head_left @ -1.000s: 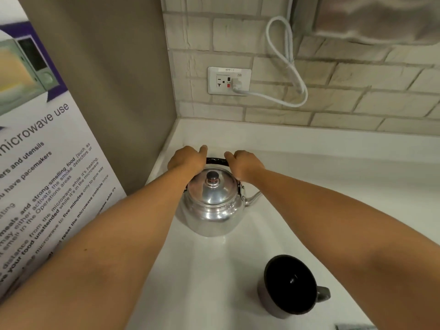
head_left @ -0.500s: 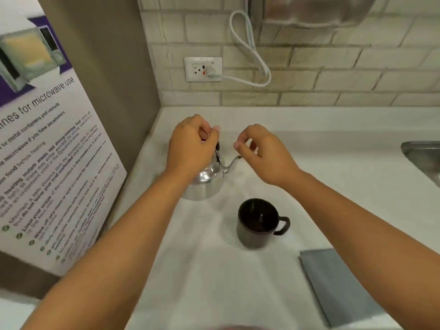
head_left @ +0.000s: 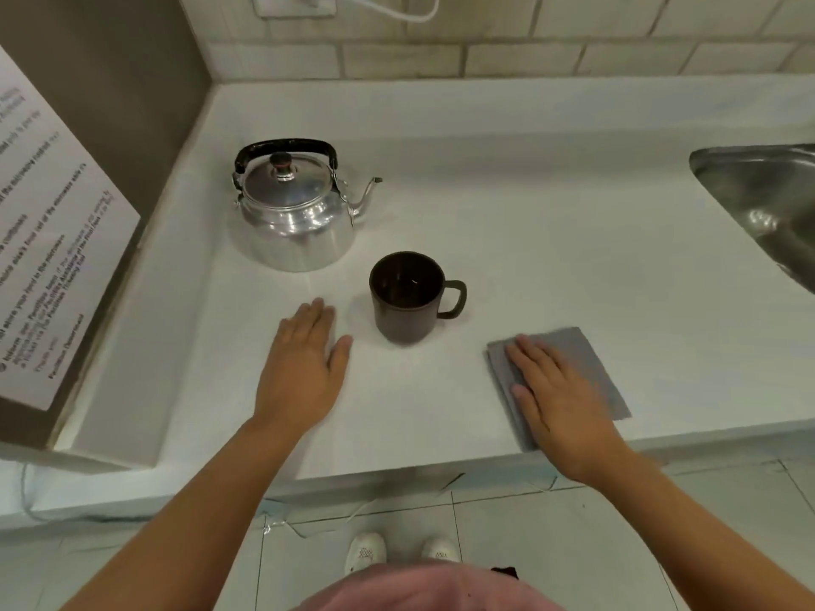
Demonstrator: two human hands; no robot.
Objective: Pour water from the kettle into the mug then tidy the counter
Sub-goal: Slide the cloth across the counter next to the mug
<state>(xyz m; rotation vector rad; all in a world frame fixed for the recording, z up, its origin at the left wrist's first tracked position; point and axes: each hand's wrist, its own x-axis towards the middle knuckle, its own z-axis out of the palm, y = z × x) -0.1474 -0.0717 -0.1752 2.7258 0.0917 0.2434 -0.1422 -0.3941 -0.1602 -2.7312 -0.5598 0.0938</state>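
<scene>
A shiny metal kettle point(head_left: 295, 213) with a black handle stands upright on the white counter point(head_left: 551, 240), lid on, spout pointing right. A dark brown mug point(head_left: 408, 297) stands just in front and to the right of it, handle to the right. My left hand point(head_left: 304, 368) lies flat and open on the counter, left of the mug, holding nothing. My right hand point(head_left: 555, 399) rests flat, fingers spread, on a folded grey cloth point(head_left: 586, 368) near the counter's front edge.
A steel sink point(head_left: 767, 205) is set into the counter at the far right. A wall with a printed microwave notice point(head_left: 48, 258) closes the left side. A socket with a white cable point(head_left: 353, 4) sits on the brick backsplash. The counter's front edge lies under my wrists.
Both hands let go of the kettle's handle and came back toward me, dropping flat onto the counter, the right one onto the grey cloth. The camera tilted downward.
</scene>
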